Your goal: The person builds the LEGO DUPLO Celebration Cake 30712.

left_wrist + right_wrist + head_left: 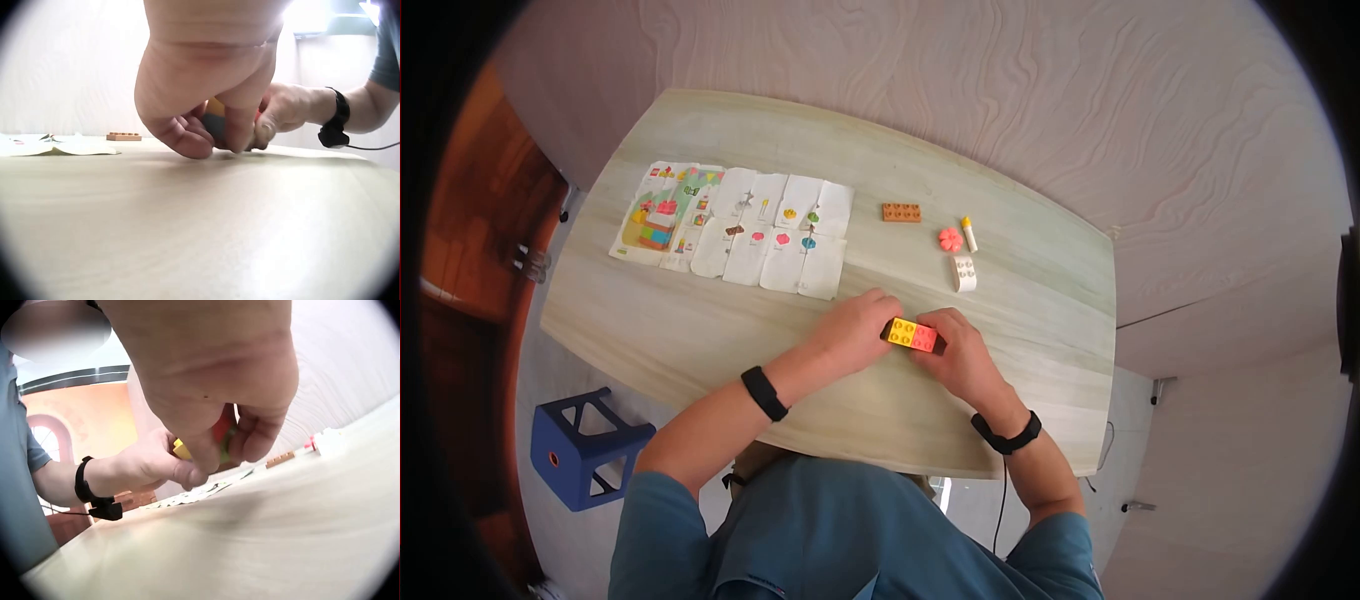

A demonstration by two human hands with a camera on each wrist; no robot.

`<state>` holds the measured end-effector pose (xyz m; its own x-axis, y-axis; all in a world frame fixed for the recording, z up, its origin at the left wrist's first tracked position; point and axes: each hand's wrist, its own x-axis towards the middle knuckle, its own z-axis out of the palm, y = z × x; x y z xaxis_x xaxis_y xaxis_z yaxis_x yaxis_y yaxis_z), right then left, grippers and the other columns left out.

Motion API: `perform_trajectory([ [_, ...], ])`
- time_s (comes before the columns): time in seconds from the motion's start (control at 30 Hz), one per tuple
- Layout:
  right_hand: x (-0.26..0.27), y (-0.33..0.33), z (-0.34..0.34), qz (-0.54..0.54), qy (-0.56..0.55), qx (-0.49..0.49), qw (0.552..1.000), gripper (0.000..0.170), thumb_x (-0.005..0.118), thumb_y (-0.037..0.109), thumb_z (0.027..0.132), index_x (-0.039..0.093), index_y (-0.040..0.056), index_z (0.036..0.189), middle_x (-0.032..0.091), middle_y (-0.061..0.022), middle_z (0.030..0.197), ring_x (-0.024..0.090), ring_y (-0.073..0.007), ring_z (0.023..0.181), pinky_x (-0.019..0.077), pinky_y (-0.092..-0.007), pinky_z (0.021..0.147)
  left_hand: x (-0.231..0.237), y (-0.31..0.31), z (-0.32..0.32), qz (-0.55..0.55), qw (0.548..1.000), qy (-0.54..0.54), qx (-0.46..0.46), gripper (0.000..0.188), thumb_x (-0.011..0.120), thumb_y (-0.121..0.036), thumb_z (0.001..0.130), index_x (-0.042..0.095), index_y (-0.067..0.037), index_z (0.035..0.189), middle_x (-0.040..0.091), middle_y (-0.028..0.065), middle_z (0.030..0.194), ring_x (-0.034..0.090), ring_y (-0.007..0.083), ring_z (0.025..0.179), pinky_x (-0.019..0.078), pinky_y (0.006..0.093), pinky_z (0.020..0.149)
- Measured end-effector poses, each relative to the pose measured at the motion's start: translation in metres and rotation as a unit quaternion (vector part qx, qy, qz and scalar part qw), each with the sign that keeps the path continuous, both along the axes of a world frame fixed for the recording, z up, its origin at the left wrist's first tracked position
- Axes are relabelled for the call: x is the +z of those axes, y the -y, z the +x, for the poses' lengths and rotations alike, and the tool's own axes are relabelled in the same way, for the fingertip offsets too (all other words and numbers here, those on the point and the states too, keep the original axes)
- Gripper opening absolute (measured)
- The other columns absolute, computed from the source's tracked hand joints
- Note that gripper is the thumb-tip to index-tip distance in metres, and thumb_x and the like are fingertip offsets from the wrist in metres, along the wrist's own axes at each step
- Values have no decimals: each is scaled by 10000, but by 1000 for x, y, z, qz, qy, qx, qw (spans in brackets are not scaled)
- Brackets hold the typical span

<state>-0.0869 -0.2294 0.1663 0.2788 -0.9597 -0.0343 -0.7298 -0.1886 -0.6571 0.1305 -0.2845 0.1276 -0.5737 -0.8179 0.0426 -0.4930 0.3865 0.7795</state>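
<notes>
Grasping the brick stack with curled fingers, the left hand and right hand hold it at or just above the surface; uneven squeezing could pop the yellow brick loose.

A teal-blue, short-sleeved shirt spreads at six o'clock in the head view. The left black wristband sits at eight; the right black wristband, at five, carries a boxy black unit with a thin black cable.
</notes>
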Motion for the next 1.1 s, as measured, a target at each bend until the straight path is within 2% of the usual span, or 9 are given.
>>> perform_trajectory([
  [0.1, 10, -9, 0, -77, 61, -35, 995, 523, 834, -27, 792, 634, 16, 1273, 639, -152, 1232, 684, -309, 1041, 582, -383, 870, 13, -8, -5, -117, 991, -63, 18, 338, 798, -20, 778, 678, -50, 1093, 647, 140, 1046, 661, 381, 933, 554, 439, 787],
  [0.27, 32, -11, -7, -425, 37, 15, 904, 534, 855, -65, 719, 595, 43, 1173, 652, -178, 1225, 670, -353, 1060, 597, -393, 828, 60, -13, -5, -376, 912, -166, 13, 387, 768, 18, 757, 681, -50, 1128, 619, 90, 1005, 645, 294, 848, 569, 402, 714],
  [0.4, 36, -10, -11, -460, 36, 28, 887, 493, 858, -63, 713, 591, 42, 1114, 651, -193, 1235, 680, -347, 1029, 604, -389, 804, 68, -11, -7, -414, 892, -181, 3, 424, 786, 14, 732, 684, -49, 1139, 618, 81, 984, 638, 280, 812, 561, 389, 677],
  [0.5, 41, -8, -9, -441, 19, 21, 897, 496, 870, -51, 729, 595, 38, 1132, 661, -167, 1193, 687, -336, 958, 604, -392, 777, 63, -10, -9, -394, 906, -156, 21, 413, 812, -2, 724, 685, -61, 1112, 637, 99, 977, 657, 304, 818, 558, 400, 686],
  [0.57, 31, -6, -10, -223, 113, -16, 968, 454, 868, 1, 784, 620, 26, 1164, 665, -153, 1142, 694, -300, 911, 598, -380, 781, 54, -9, -15, -122, 984, -116, 54, 380, 823, -56, 744, 674, -57, 1093, 657, 135, 995, 674, 353, 879, 559, 442, 728],
  [0.6, 24, -6, -11, -224, 112, -17, 968, 454, 868, 1, 784, 620, 26, 1164, 665, -153, 1142, 694, -300, 911, 598, -380, 781, 47, -8, -15, -123, 984, -116, 53, 380, 823, -56, 744, 674, -57, 1093, 657, 135, 995, 674, 353, 879, 559, 442, 728],
  [0.67, 9, -4, -13, 13, 108, -78, 991, 413, 854, 71, 839, 647, 17, 1193, 664, -148, 1116, 699, -266, 909, 591, -363, 795, 30, -1, -13, -15, 999, -21, 21, 339, 818, -129, 772, 665, -40, 1061, 667, 172, 1022, 670, 406, 943, 551, 496, 793],
  [0.97, -26, 23, -20, -31, 36, -56, 997, 369, 849, 45, 815, 691, 14, 1147, 713, -96, 1010, 692, -189, 861, 574, -341, 794, -26, 31, -21, 14, 999, 28, -20, 317, 800, -171, 765, 657, -31, 1011, 677, 207, 997, 662, 422, 966, 530, 504, 809],
  [1.1, -35, 22, -23, 4, 93, -38, 995, 599, 846, 45, 797, 608, 2, 1345, 679, -134, 1125, 686, -227, 956, 571, -352, 857, -30, 36, -21, 29, 999, -9, -35, 394, 801, -101, 740, 648, -21, 1094, 688, 211, 1006, 671, 424, 966, 536, 498, 816],
])
